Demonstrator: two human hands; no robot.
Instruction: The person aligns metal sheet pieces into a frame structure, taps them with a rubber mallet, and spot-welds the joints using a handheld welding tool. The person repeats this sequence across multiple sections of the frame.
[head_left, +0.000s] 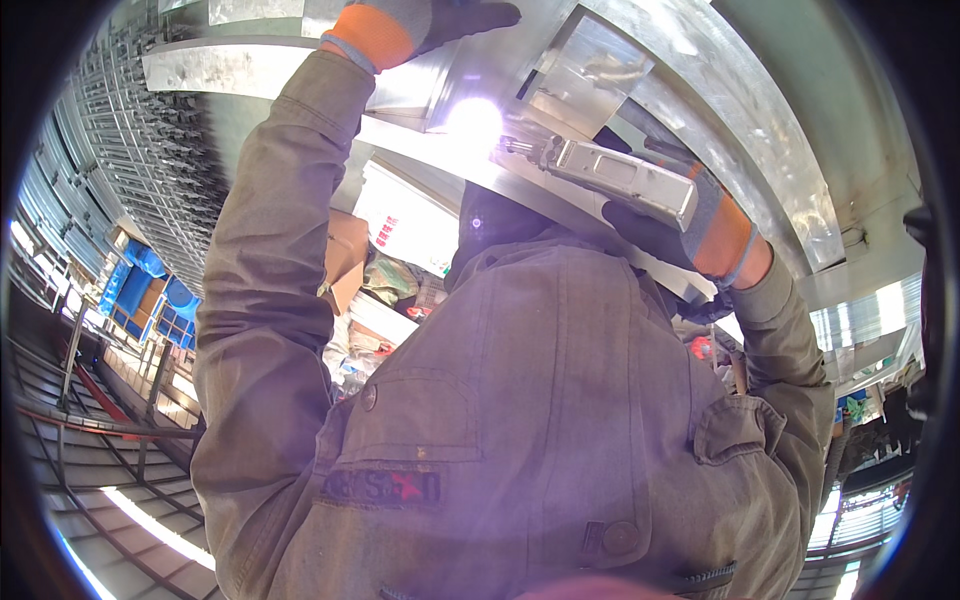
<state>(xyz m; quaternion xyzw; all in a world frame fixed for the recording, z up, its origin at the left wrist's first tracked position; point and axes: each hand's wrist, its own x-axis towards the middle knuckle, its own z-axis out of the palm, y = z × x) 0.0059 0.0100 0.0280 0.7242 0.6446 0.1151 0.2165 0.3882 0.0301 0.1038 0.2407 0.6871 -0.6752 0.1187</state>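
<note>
My right hand [708, 222], in an orange-and-grey work glove, is wrapped round a handheld welding gun [625, 178] with a silver, box-shaped body. Its narrow nozzle points left, and a bright white glow [474, 122] burns just off the tip, washing out the spot where it meets the metal. Under the glow runs a shiny metal strip [400, 142]. At the top edge, my left hand [400, 28], gloved alike, reaches over the metalwork with dark fingers stretched to the right. Part of that hand is cut off by the frame. Whether it touches the metal I cannot tell.
A long curved metal band [765, 160] sweeps down the right side beside a square metal plate [590, 75]. Another flat strip [215, 68] lies at the upper left, near rows of thin metal bars [150, 150]. Further off are a cardboard box [347, 250] and blue containers [130, 285].
</note>
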